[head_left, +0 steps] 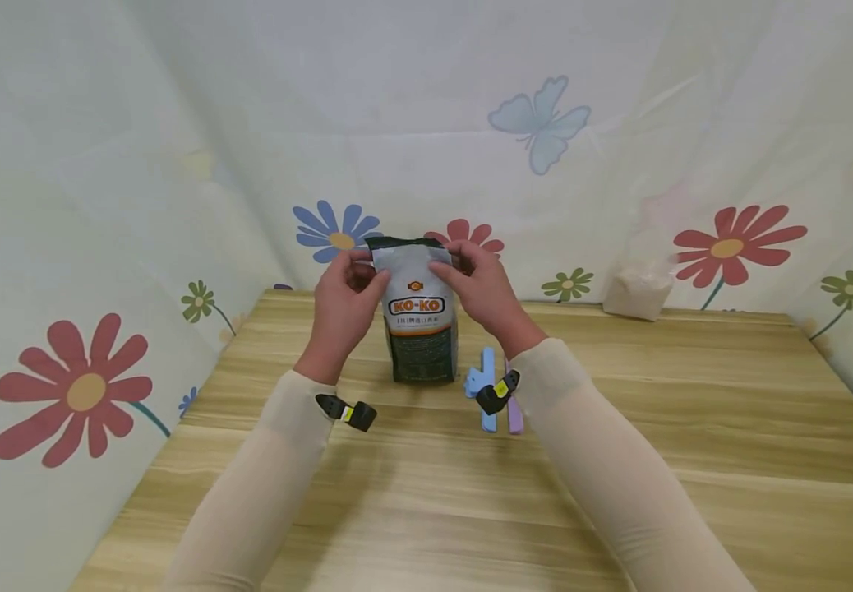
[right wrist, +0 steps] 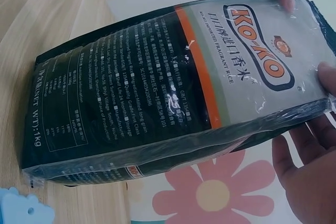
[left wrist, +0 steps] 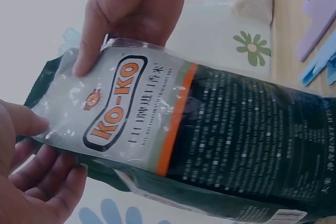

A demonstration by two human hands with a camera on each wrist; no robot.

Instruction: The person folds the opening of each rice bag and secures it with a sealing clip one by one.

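Observation:
A green and white KO-KO rice bag (head_left: 419, 337) stands upright on the wooden table, its dark top edge showing between the hands. My left hand (head_left: 343, 311) pinches its upper left corner, thumb on the front and fingers behind. At the opposite upper corner, my right hand (head_left: 487, 294) pinches the bag the same way. In the left wrist view the rice bag (left wrist: 173, 108) shows its printed front and one side. The right wrist view gives the bag (right wrist: 173, 82) with its net weight of 1 kg near the bottom.
Just right of the bag lie a light blue clip (head_left: 488, 415) and a purple clip (head_left: 515, 417), partly behind the right wrist's camera. A clear plastic bag with pale contents (head_left: 638, 289) stands at the table's back edge. Flower-printed sheeting (head_left: 397, 164) hangs behind and at the left.

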